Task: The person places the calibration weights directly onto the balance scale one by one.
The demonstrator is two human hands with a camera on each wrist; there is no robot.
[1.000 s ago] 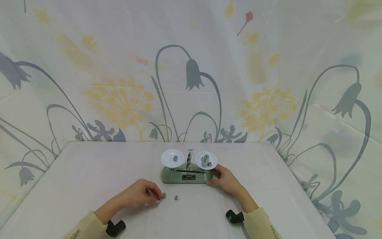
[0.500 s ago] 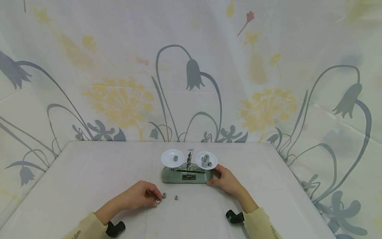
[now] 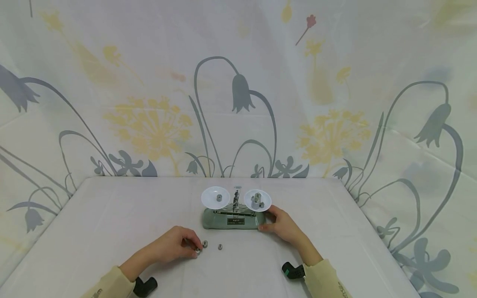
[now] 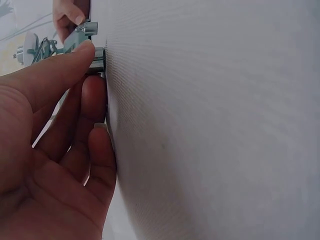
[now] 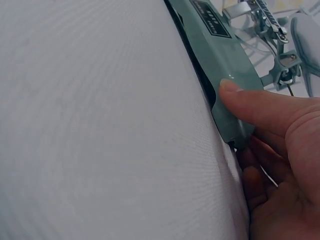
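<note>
A green balance scale (image 3: pixel 220 222) with two white pans stands at mid-table. One small metal weight (image 3: pixel 219 198) sits in its left pan (image 3: pixel 209 202), and several metal weights (image 3: pixel 256 202) are grouped in the right pan (image 3: pixel 266 201). My right hand (image 3: pixel 285 225) grips the right end of the base, thumb on the front face, as the right wrist view shows. In front of the scale, my left hand (image 3: pixel 172 245) pinches a cylindrical metal weight (image 4: pixel 98 61) low at the tabletop, its other fingers curled beneath. Fingers partly hide that weight.
Close by the left fingertips stands another metal weight (image 3: pixel 205 243), with a smaller one (image 3: pixel 220 246) to its right. White cloth covers the table (image 3: pixel 130 207), which meets a flower-printed curtain (image 3: pixel 238 136) behind. Black devices (image 3: pixel 145 286) are worn at both wrists.
My left hand has shifted very slightly down, staying at the same weight. The right hand, the scale and the other weights have not moved.
</note>
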